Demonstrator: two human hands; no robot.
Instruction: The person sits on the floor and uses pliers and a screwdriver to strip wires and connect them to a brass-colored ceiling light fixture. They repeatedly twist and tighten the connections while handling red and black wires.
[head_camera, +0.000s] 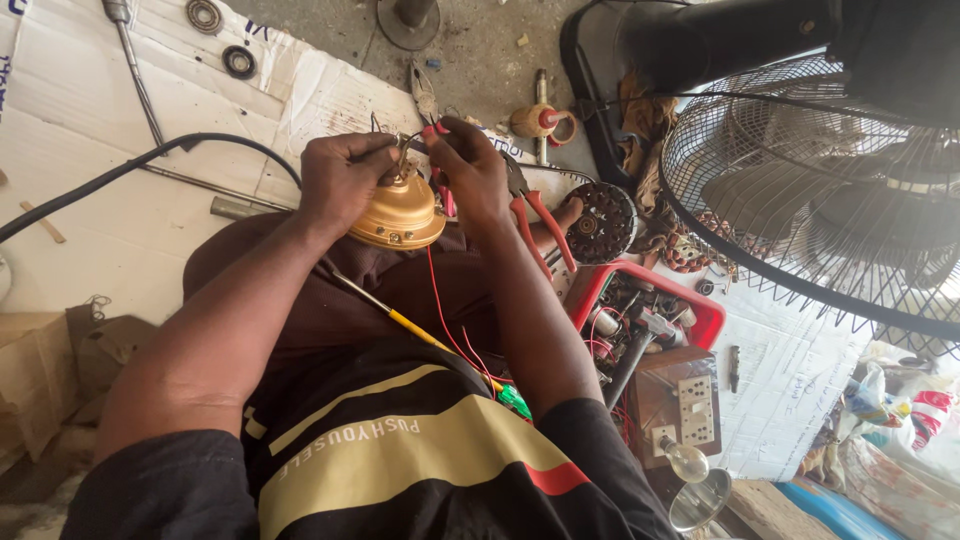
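At centre, on the lap: round gold-coloured metal motor housing (398, 213), domed, resting on dark trousers.
Left hand (343, 180): curled shut around the housing's top at 10 o'clock, pinning it and a wire end.
Right hand (468, 170): fingertips pinched closed on thin wires at 2 o'clock of the housing; red-handled tool (440, 185) tucked under the palm.
Red wire (440, 315): trailing from the housing toward 6 o'clock.
Step done well, by judgement: housing kept steady, wire ends pinched close to the joint, slack kept off the knees.
Surface: flattened white cardboard sheet (90, 120) over rough concrete.
Surroundings: black wire-guard pedestal fan (800, 190) at 3 o'clock; red plastic parts tray (705, 318) at 4 o'clock; yellow-handled screwdriver (400, 318) across the lap.
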